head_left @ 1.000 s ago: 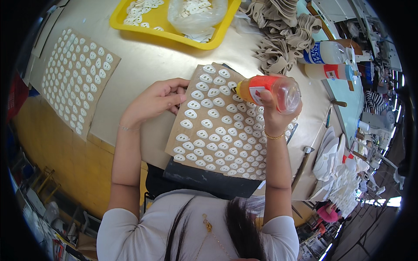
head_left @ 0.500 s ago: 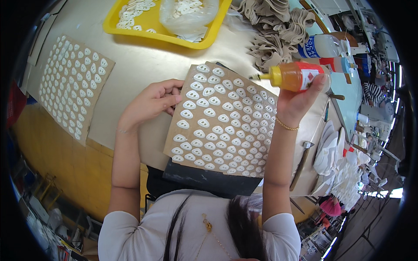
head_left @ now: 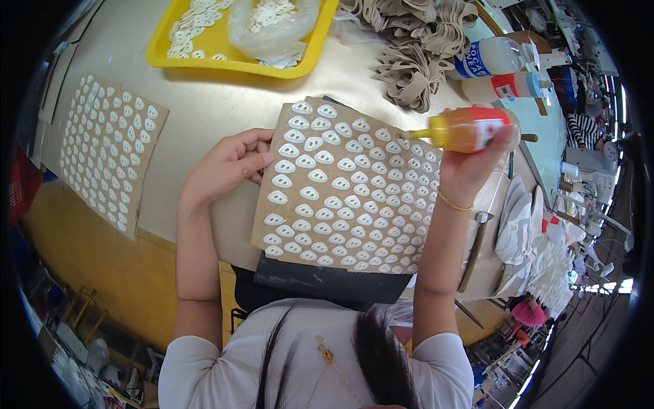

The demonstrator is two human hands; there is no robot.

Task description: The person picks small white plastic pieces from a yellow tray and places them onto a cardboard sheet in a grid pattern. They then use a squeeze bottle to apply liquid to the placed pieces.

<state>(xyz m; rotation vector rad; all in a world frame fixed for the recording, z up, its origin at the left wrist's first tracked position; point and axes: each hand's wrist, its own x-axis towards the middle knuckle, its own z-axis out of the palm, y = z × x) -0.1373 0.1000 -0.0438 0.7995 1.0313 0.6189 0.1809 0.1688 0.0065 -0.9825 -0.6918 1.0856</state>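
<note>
A brown cardboard sheet (head_left: 294, 198) carries rows of small white rounded-triangle pieces, each with two holes. Its left edge is pinched by my left hand (head_left: 228, 165), thumb on top and fingers curled behind. My right hand (head_left: 473, 163) is wrapped round a squeeze bottle (head_left: 470, 129) of amber liquid with a yellow nozzle, lying nearly sideways in the air. The nozzle tip points left above the sheet's far right part; whether it touches a piece I cannot tell. Under the sheet, a dark board (head_left: 327, 279) sticks out at the near edge.
Another cardboard sheet (head_left: 146, 157) with white pieces lies at the left. A yellow tray (head_left: 238, 68) holds loose pieces and a plastic bag. Beige cutouts (head_left: 412, 75), two bottles (head_left: 494, 58), a hammer (head_left: 473, 252) and white stacked parts (head_left: 516, 225) stand or lie to the right.
The bottle's nozzle has moved right and nearer, from the sheet's far edge to over its far right part. My left hand keeps its hold; the whole view has shifted slightly.
</note>
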